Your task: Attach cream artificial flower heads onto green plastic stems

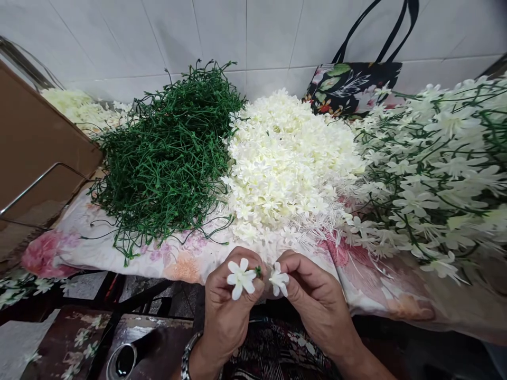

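Observation:
In front of my lap, my left hand (pixel 232 303) is closed round a green artificial stem, most of it hidden in the fingers. A white artificial flower (pixel 241 278) shows at the front of that hand, and a small green stem tip (pixel 258 271) pokes out beside it. Just to the right, my right hand (pixel 317 295) pinches a loose white flower head (pixel 279 279) between thumb and forefinger. The flower head is close to the green tip; a narrow gap shows between them. Both hands are at the near edge of the flowered tablecloth (pixel 186 266).
A tangled heap of green stems (pixel 170 158) lies back left. Next to it rises a pile of white flower heads (pixel 293 153). Finished flower stems (pixel 435 184) crowd the right. A black floral bag (pixel 356 87) leans on the tiled wall; a cardboard box (pixel 39 142) stands left.

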Demonstrator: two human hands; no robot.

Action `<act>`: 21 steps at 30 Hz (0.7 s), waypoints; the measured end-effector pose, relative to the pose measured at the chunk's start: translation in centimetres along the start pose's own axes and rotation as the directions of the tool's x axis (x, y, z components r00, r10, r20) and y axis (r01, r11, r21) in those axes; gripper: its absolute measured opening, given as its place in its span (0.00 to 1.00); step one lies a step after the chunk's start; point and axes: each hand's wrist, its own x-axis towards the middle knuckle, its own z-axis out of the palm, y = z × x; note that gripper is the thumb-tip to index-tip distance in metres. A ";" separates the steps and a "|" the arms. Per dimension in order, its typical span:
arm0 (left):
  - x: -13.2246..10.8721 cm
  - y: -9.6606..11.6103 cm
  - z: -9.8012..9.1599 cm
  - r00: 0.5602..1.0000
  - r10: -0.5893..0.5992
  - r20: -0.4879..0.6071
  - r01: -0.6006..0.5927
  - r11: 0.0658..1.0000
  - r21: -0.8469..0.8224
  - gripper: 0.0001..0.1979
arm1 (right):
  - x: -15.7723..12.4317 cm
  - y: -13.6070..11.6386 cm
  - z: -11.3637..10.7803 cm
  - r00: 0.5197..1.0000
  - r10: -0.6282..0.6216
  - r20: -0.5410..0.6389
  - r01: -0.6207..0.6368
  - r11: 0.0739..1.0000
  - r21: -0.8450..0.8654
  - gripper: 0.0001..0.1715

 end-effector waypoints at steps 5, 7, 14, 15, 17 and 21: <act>-0.2 -0.5 -0.6 0.999 -0.045 0.003 0.045 0.998 0.045 0.04 | 0.3 -1.1 -1.1 0.979 -0.199 0.041 0.203 0.949 -0.239 0.05; -0.3 -0.5 -0.9 0.998 -0.050 0.041 0.046 0.995 0.089 0.05 | 0.5 -2.0 -1.5 0.950 -0.286 0.127 0.313 0.881 -0.354 0.05; -0.2 0.0 -1.2 0.995 0.001 0.104 -0.019 0.985 0.169 0.07 | 1.1 -4.0 -2.2 0.865 -0.389 0.316 0.501 0.640 -0.582 0.06; -0.2 0.0 -1.2 0.994 0.015 0.108 -0.035 0.983 0.179 0.08 | 1.1 -4.1 -2.2 0.859 -0.390 0.330 0.510 0.619 -0.597 0.07; -0.2 0.0 -1.2 0.992 0.047 0.115 -0.071 0.975 0.212 0.11 | 1.0 -4.2 -2.1 0.851 -0.388 0.354 0.525 0.586 -0.618 0.07; -0.1 0.4 -1.0 0.984 0.120 0.132 -0.160 0.920 0.359 0.14 | 0.6 -4.1 -2.1 0.831 -0.380 0.407 0.555 0.509 -0.658 0.08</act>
